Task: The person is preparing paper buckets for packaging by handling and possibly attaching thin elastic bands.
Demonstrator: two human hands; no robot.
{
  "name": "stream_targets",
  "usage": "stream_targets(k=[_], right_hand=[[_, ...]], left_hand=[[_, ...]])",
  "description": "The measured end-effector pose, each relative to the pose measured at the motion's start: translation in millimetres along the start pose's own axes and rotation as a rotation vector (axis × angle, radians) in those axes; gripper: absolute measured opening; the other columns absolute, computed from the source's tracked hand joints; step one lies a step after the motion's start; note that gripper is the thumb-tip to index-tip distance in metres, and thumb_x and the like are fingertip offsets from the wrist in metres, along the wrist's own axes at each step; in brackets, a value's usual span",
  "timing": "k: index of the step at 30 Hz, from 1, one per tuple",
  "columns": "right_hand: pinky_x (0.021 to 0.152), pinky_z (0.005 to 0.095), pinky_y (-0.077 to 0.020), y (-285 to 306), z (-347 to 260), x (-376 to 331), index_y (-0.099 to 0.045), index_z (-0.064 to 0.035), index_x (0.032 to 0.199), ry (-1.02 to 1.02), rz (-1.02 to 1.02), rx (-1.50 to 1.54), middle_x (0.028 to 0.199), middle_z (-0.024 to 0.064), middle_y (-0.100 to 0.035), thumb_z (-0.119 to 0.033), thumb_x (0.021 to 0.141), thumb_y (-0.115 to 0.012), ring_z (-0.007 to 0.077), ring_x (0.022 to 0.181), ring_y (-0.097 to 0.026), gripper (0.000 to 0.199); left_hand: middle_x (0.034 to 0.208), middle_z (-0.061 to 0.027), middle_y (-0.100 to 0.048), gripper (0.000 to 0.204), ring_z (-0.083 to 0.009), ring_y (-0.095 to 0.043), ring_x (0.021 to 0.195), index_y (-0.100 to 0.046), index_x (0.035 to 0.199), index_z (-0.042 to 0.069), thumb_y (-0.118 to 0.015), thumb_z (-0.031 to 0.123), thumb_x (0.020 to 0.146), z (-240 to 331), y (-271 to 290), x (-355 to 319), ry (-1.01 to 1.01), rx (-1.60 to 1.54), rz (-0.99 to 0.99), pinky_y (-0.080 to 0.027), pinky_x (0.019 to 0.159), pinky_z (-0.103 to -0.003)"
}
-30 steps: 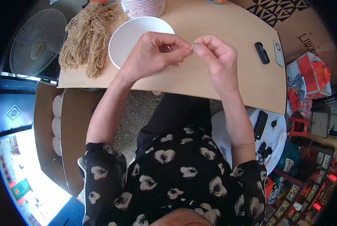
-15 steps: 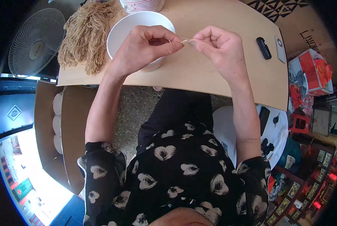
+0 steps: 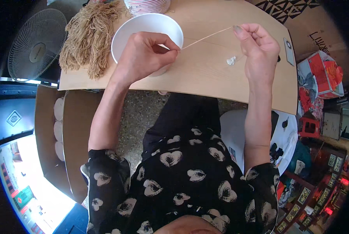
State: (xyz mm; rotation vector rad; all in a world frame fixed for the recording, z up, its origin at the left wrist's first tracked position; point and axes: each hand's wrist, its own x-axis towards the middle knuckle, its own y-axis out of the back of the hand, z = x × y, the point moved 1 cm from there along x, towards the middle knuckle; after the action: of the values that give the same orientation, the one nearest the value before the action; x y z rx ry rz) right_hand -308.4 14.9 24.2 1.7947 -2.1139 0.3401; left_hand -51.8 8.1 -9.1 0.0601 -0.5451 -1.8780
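Note:
A thin tan string (image 3: 207, 36) is stretched between my hands over the table. My left hand (image 3: 151, 54) pinches one end between thumb and fingertips, in front of the white tub (image 3: 121, 33). At the other end, higher and to the right, my right hand (image 3: 260, 43) has its thumb and forefinger closed on the string, its other fingers curled. A small crumpled white scrap (image 3: 231, 60) lies on the tabletop left of my right wrist. Back left on the table is a heap of tan yarn strands (image 3: 88, 37), beside the tub.
A stack of striped tubs (image 3: 147, 7) stands behind the white tub on the wooden table (image 3: 205, 78). A fan (image 3: 37, 50) is at the left, above an open cardboard box (image 3: 49, 136). A white stool (image 3: 233, 128) is under the right side; a red-and-white box (image 3: 322, 74) sits farther right.
My hands have drawn apart, the right one moving right and the left slightly down, and the string now spans straight between them. The white scrap has come into view on the table.

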Motion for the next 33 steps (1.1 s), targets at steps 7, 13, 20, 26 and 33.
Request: stream_targets(k=[7,13,20,26,33], right_hand=[[0.058,0.0162,-0.0349,9,-6,-8,-0.069,0.0004,0.088,-0.085,-0.063,0.123,0.075,-0.0036,-0.062,-0.006,0.083,-0.076,0.0011,0.066,-0.05,0.011],[0.06,0.016,-0.0381,4,-13,-11,-0.069,0.0007,0.088,-0.071,-0.092,0.143,0.076,-0.0017,-0.064,-0.007,0.083,-0.076,0.0022,0.067,-0.054,0.012],[0.061,0.0161,-0.0419,13,-24,-13,-0.07,0.0015,0.09,-0.053,-0.155,0.126,0.077,-0.001,-0.066,-0.008,0.083,-0.076,0.0031,0.068,-0.057,0.014],[0.052,0.0214,-0.0374,50,-42,-25,-0.07,0.0005,0.085,-0.13,-0.43,-0.663,0.065,-0.0025,-0.058,-0.011,0.086,-0.073,0.0025,0.058,-0.048,0.012],[0.057,0.023,-0.0425,114,-37,-74,-0.068,0.0022,0.086,-0.184,-0.57,-0.547,0.072,0.0029,-0.062,-0.007,0.087,-0.069,0.0072,0.063,-0.054,0.009]], left_hand=[[0.083,-0.0105,-0.074,0.017,-0.0139,-0.071,0.077,-0.075,0.095,-0.002,-0.07,0.008,0.081,-4,3,4,0.091,0.071,-0.134,-0.057,0.072,-0.027],[0.099,-0.0077,-0.072,0.018,-0.0128,-0.067,0.091,-0.071,0.098,-0.002,-0.074,0.009,0.085,26,1,1,-0.067,0.143,-0.128,-0.055,0.084,-0.027],[0.084,-0.0098,-0.072,0.013,-0.0235,-0.072,0.079,-0.07,0.09,0.005,-0.075,0.011,0.08,20,-10,-8,-0.168,0.304,0.032,-0.057,0.068,-0.034],[0.089,-0.0101,-0.07,0.007,-0.0323,-0.068,0.076,-0.065,0.084,0.005,-0.07,0.007,0.08,30,5,-33,-0.178,0.557,0.124,-0.053,0.067,-0.04],[0.125,-0.0151,-0.063,0.037,-0.0366,-0.051,0.129,-0.068,0.11,0.008,-0.08,0.015,0.075,27,47,-52,-0.265,0.536,0.169,-0.04,0.108,-0.046]])
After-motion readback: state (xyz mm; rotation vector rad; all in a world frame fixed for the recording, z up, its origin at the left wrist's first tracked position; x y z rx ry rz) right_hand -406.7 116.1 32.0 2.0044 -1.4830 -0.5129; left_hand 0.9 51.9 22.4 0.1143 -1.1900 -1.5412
